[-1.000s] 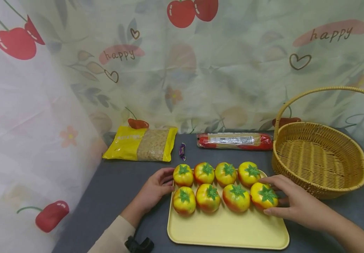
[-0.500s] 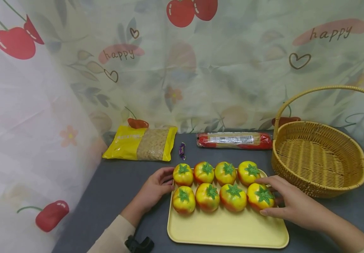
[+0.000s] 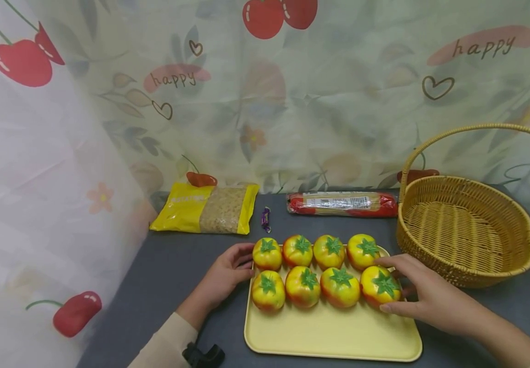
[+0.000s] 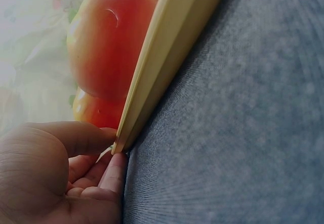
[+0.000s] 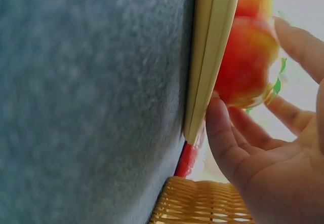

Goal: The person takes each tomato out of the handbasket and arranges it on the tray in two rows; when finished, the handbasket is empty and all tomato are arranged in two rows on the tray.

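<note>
Several yellow-and-red tomatoes with green star-shaped tops stand in two rows on a pale yellow tray [image 3: 333,337]. My left hand [image 3: 224,273] pinches the tray's left rim [image 4: 147,82] between thumb and fingers, beside the left-end tomatoes [image 3: 268,291]. In the head view, my right hand [image 3: 425,291] holds the front row's right-end tomato [image 3: 381,287], thumb at its near side and fingers round its far right side. The right wrist view shows that tomato [image 5: 248,62] above the tray's rim, with my fingers curved around it. To its left sits another tomato [image 3: 340,289].
A wicker basket [image 3: 467,271] with a tall handle stands right of the tray. Behind lie a yellow bag [image 3: 205,209], a purple-wrapped sweet [image 3: 266,220] and a red-ended pack of noodles [image 3: 343,203]. A printed curtain [image 3: 306,112] hangs at the back.
My right hand has shifted slightly left, moving the front right-end tomato and its neighbour left, closer to the rest of the row. The left hand has stayed at the tray's edge.
</note>
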Motion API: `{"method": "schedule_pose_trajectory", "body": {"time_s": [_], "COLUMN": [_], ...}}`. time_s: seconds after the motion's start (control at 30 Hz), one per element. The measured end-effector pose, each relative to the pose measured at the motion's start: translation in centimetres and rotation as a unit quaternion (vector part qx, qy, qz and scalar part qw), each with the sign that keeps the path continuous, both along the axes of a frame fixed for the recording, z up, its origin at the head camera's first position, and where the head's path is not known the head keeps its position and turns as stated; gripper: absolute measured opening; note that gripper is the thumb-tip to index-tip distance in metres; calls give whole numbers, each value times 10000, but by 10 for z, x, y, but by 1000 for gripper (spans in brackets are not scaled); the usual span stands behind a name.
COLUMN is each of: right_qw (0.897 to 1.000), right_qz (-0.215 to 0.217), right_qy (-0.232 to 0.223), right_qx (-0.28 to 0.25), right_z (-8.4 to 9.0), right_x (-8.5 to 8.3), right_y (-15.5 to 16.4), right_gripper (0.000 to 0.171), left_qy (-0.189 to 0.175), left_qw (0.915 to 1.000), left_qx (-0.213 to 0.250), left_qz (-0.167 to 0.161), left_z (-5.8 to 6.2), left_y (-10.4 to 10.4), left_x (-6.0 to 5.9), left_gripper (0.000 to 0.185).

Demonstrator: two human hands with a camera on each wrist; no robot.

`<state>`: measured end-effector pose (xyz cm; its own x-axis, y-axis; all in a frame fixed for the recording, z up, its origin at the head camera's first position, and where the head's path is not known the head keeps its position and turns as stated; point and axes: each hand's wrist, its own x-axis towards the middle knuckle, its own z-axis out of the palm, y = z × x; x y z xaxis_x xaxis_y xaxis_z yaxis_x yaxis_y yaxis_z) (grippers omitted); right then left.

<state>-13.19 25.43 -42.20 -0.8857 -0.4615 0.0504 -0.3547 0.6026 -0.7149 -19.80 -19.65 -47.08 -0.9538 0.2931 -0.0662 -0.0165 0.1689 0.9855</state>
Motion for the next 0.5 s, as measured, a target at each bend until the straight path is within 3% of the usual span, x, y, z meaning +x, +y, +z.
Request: {"method": "schedule_pose_trajectory", "body": {"time_s": [0.2,0.5], "right_qw": [9998,9964], "right_qz": [-48,-313], "right_qy": [181,778], "right_qx": [-60,139], "right_z": [6,30], "right_x": [3,-10], "right_y": [0,-11], "right_gripper": [66,54], "left_qy": [4,-87], "left_qw": [10000,9991], "left_qx": [18,56], "left_qz": [6,415], "left_z": [0,2], "left_y": [-1,-11], "left_x": [0,1], "left_gripper": [60,49]}}
